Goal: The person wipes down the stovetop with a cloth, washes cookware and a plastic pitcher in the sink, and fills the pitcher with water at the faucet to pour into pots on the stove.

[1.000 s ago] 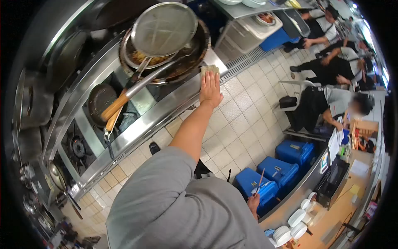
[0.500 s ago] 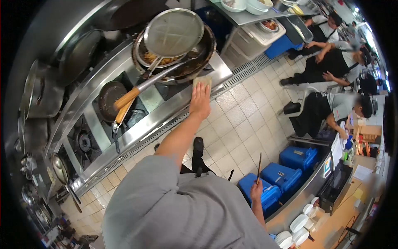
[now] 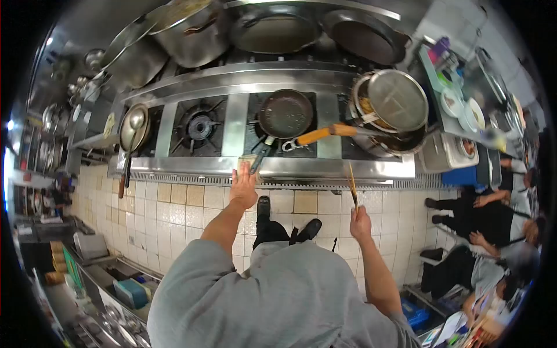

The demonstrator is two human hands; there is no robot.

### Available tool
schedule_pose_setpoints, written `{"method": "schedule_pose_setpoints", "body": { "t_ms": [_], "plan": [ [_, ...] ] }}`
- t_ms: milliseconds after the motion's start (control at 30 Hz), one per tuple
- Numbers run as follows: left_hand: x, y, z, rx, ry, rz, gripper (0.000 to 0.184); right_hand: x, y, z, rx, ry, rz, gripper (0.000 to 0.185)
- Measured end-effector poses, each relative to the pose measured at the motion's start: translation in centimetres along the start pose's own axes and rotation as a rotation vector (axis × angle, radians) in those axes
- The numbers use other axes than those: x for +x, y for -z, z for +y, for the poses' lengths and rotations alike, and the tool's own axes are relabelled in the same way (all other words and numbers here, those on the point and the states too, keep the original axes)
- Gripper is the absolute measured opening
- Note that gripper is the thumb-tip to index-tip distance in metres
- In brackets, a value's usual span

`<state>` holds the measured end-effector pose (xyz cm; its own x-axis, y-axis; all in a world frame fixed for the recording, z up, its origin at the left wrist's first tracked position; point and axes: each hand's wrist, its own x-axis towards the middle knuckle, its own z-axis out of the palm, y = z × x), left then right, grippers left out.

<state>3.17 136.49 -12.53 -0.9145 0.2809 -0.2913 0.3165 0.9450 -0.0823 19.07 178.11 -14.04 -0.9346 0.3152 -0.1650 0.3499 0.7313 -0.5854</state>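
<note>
My left hand (image 3: 243, 188) holds a folded pale cloth (image 3: 248, 158) against the steel front edge of the stove (image 3: 313, 167), fingers stretched over it. Close beside the cloth is the dark handle of a small frying pan (image 3: 285, 113), which sits on a burner. My right hand (image 3: 360, 224) is closed around a thin, brownish stick-like utensil (image 3: 353, 188), its tip pointing up toward the stove edge. To the right, a round mesh strainer (image 3: 398, 101) rests over a wok (image 3: 406, 142); a wooden handle (image 3: 326, 134) juts left from there, past the pan.
A pan with a ladle (image 3: 136, 123) stands at the stove's left end, its handle over the front edge. Large pots (image 3: 191, 37) and wide pans (image 3: 275, 32) line the back. Bowls (image 3: 451, 103) sit on a right-hand shelf. Several people (image 3: 493, 209) are at the right.
My left hand and the cloth have slid left along the stove edge, from beside the wok to below the small frying pan. The view has turned, and my right hand has come up toward the stove.
</note>
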Motion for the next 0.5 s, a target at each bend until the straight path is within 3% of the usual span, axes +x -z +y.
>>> {"method": "schedule_pose_setpoints", "body": {
  "t_ms": [167,233,333,400,467,500],
  "plan": [
    [-0.8,-0.4,-8.2,-0.168,0.042,0.108,0.082,9.4,-1.4,-7.1,-0.044,0.108,0.02,0.023],
    [-0.1,-0.7,-10.1,-0.195,-0.056,0.111,0.076,11.3,-2.4,-8.8,-0.091,0.019,0.013,0.026],
    [2.7,-1.7,-11.1,-0.231,-0.024,0.147,0.069,12.3,-4.7,-9.7,-0.168,-0.09,0.033,0.031],
    [4.8,-3.0,-11.9,-0.24,-0.022,0.173,0.068,12.6,-6.6,-8.6,-0.256,0.079,0.104,0.036],
    [6.1,-0.7,-13.1,-0.261,-0.029,0.135,0.067,13.7,-7.4,-10.1,-0.125,-0.003,0.097,0.038],
    [6.5,1.4,-13.4,-0.282,-0.04,0.076,0.067,14.0,-6.6,-14.3,-0.192,-0.256,0.057,0.04]
  ]
}}
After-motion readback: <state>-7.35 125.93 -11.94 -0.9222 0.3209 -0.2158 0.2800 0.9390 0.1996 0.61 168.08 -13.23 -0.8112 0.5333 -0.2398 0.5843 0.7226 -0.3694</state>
